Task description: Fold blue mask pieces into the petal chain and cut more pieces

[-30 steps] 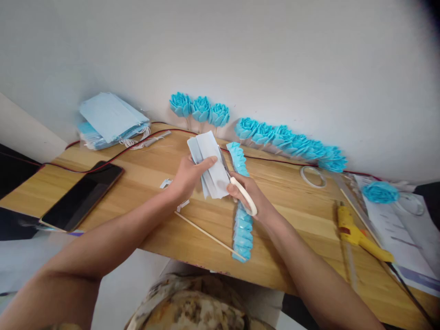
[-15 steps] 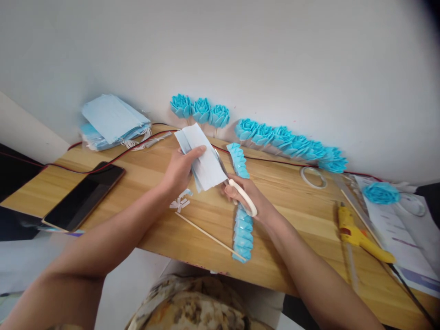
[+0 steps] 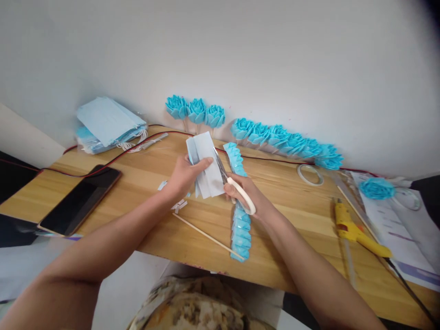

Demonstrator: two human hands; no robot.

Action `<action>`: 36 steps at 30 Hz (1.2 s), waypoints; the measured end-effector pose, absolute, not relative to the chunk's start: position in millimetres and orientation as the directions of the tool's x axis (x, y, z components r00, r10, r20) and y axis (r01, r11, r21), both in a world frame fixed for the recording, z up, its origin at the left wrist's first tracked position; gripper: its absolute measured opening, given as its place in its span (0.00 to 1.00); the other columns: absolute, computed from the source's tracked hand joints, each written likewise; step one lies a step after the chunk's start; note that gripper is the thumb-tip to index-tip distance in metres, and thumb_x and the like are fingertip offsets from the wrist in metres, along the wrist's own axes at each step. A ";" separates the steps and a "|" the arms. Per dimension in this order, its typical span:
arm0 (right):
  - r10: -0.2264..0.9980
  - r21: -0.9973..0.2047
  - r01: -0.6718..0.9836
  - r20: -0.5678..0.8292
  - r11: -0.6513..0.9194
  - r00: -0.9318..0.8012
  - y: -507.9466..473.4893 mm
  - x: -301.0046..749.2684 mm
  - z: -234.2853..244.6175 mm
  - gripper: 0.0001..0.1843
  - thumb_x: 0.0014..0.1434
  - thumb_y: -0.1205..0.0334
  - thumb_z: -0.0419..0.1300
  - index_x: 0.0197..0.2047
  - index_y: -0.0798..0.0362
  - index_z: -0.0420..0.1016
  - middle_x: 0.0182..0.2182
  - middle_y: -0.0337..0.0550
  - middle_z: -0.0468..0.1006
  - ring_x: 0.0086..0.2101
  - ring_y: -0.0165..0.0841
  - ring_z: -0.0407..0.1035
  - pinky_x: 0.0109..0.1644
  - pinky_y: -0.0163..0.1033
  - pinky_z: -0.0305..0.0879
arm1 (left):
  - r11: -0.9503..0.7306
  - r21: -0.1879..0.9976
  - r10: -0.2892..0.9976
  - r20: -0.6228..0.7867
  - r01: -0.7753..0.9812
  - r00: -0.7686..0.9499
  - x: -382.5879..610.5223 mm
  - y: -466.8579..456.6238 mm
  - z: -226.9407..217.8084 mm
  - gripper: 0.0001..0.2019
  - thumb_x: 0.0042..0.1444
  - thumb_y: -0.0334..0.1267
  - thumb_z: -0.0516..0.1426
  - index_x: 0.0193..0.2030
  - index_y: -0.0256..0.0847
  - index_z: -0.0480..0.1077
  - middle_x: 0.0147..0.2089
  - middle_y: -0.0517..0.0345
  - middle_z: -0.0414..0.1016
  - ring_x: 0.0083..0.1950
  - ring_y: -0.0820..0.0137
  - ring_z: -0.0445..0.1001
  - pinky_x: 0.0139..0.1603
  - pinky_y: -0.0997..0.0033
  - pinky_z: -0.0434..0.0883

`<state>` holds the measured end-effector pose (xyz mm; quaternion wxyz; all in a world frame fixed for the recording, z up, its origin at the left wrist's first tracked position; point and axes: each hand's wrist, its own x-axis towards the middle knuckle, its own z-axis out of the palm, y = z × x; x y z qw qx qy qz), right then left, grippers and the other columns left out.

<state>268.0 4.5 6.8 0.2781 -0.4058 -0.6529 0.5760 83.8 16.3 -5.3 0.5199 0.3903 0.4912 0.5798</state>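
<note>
My left hand (image 3: pixel 184 176) pinches a pale blue face mask (image 3: pixel 206 165) and holds it upright above the wooden table (image 3: pixel 292 215), thumb across its front. My right hand (image 3: pixel 247 195) grips white-handled scissors (image 3: pixel 237 190), whose blades lie against the mask's right edge. Right behind the scissors, a long strip of folded blue petals (image 3: pixel 239 215) lies on the table. Small cut scraps (image 3: pixel 178 205) lie under my left wrist, next to a thin wooden stick (image 3: pixel 206 234).
Blue mask flowers (image 3: pixel 194 110) and a longer row (image 3: pixel 285 143) lean on the wall. A stack of masks (image 3: pixel 108 123) lies back left, a phone (image 3: pixel 80 199) at the left, a tape roll (image 3: pixel 310 174), yellow glue gun (image 3: pixel 357 229) and papers (image 3: pixel 395 229) at the right.
My left hand tipped the mask to the left, then brought it back upright and lower against the scissor blades. The right hand stayed almost still.
</note>
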 end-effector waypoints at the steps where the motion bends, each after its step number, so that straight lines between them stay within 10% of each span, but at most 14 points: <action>1: 0.853 -0.977 0.215 -0.104 0.010 -0.511 4.5 268.3 6.7 0.32 0.49 0.29 0.64 0.29 0.51 0.65 0.22 0.34 0.64 0.23 0.26 0.57 0.27 0.35 0.52 | 0.032 0.981 0.988 -0.060 -0.189 -0.145 85.2 14.8 -5.0 0.19 0.42 0.46 0.69 0.34 0.34 0.76 0.34 0.52 0.80 0.33 0.65 0.77 0.33 0.70 0.73; 36: 0.898 -0.984 0.176 -0.078 -0.001 -0.432 1.9 264.7 -1.5 0.27 0.49 0.37 0.68 0.27 0.51 0.66 0.17 0.31 0.64 0.18 0.24 0.56 0.22 0.34 0.52 | 0.066 0.981 0.990 -0.087 -0.183 -0.111 91.1 10.0 -3.4 0.15 0.43 0.44 0.69 0.32 0.34 0.76 0.31 0.53 0.79 0.31 0.67 0.75 0.31 0.70 0.71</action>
